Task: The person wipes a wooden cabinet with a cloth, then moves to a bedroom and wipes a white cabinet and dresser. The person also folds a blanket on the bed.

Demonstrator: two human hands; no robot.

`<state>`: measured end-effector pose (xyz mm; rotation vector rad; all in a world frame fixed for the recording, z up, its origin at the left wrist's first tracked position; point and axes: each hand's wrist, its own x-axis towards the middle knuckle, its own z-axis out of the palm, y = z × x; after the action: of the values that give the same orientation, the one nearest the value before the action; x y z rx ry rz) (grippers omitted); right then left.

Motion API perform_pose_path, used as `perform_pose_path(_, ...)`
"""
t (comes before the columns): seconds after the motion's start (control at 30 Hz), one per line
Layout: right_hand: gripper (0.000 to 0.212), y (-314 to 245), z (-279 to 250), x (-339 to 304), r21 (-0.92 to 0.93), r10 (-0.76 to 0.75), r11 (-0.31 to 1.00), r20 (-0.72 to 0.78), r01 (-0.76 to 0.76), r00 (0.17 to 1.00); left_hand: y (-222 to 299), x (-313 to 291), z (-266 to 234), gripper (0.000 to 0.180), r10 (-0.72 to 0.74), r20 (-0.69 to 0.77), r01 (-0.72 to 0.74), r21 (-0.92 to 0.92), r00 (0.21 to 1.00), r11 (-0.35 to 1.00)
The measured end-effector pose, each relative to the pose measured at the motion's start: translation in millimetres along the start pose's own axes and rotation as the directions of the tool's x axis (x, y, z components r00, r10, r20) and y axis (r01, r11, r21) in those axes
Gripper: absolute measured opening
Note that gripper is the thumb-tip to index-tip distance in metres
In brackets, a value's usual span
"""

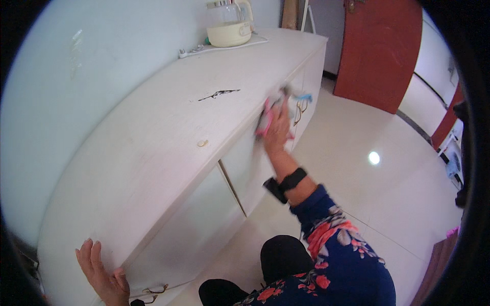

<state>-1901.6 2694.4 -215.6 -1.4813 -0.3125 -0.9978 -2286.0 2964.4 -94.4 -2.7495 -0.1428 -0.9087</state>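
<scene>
Perhaps the cloth (266,118) gripped by the right hand (277,127) risked snagging the far handles (298,114) with its loose edge; the left hand (102,273) lay open at the near counter (153,168).

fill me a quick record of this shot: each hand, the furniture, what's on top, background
left hand: open, at the near end of the cabinet top
right hand: over a pink, grey and blue cloth at the cabinet's front; blurred, grip unclear
furniture: long white cabinet, metal handles on its front
on top: kettle with clear body and cream base, near the wall; dark mark on the surface
background: red door, pale shiny floor
</scene>
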Motion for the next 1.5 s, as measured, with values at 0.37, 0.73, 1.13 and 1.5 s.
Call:
perform_pose_path(0.37,0.047,-91,15,-80,-0.009,0.133,0.991,0.02,-0.133,0.991,-8,9,-13,0.053,0.057,0.088,-0.05,-0.079,0.994,0.996)
perform_pose_path(0.73,0.044,-15,5,40,-0.048,-0.125,0.991,-0.033,0.124,0.992,-10,13,-10,0.05,0.026,0.087,-0.026,-0.005,0.996,1.0)
perform_pose_path(1.13,0.042,146,-5,157,0.58,0.242,0.808,-0.176,-0.098,0.954,-17,10,2,0.056,0.069,0.165,-0.089,0.117,0.984,0.989)
perform_pose_path(1.5,0.041,97,-47,2,0.042,-0.031,0.999,0.159,0.025,0.987,-17,-11,-11,0.063,-0.058,0.135,0.045,0.095,0.989,0.994)
